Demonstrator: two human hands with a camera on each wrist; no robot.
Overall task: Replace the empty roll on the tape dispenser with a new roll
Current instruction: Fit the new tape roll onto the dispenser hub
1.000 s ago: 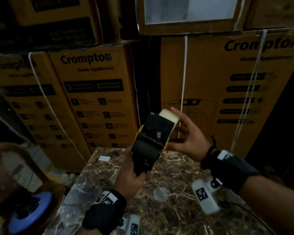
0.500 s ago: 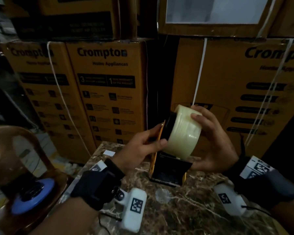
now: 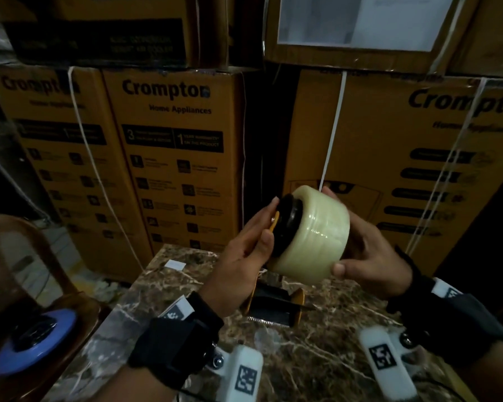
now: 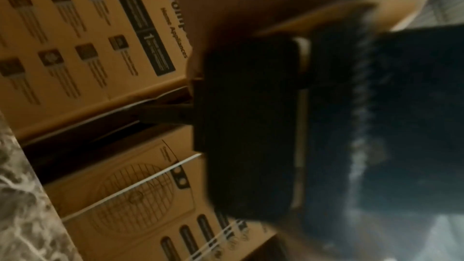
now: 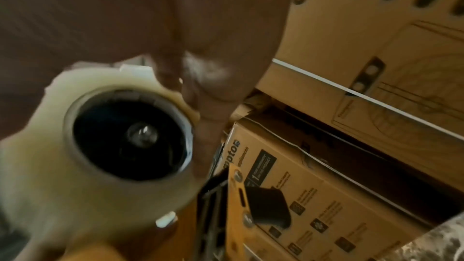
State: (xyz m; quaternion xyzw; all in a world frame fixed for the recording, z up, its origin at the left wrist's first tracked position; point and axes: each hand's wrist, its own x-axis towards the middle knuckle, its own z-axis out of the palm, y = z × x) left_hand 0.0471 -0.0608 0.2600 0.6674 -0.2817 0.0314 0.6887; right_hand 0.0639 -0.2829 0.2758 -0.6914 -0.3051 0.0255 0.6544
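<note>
A fat cream tape roll (image 3: 314,236) sits partway over the black hub (image 3: 288,221) of the tape dispenser (image 3: 273,310), held above the table. My right hand (image 3: 363,250) grips the roll from the right, fingers over its top and thumb under it. My left hand (image 3: 259,233) holds the dispenser's yellow side plate, thumb and fingers curled round its edge. The serrated blade end hangs below. In the right wrist view the roll (image 5: 75,176) shows its core with the hub (image 5: 130,142) inside. The left wrist view shows the black dispenser body (image 4: 251,126), blurred.
A marble table (image 3: 317,358) lies under the hands, with a small white slip (image 3: 177,264) at its far left corner. Stacked cardboard boxes (image 3: 172,158) wall off the back. A brown chair (image 3: 41,256) at left carries a blue disc (image 3: 32,340).
The dispenser has been turned from back-on to side-on, hub toward the right. My right hand brought the roll round from behind it and over the hub. Both hands came closer to the camera.
</note>
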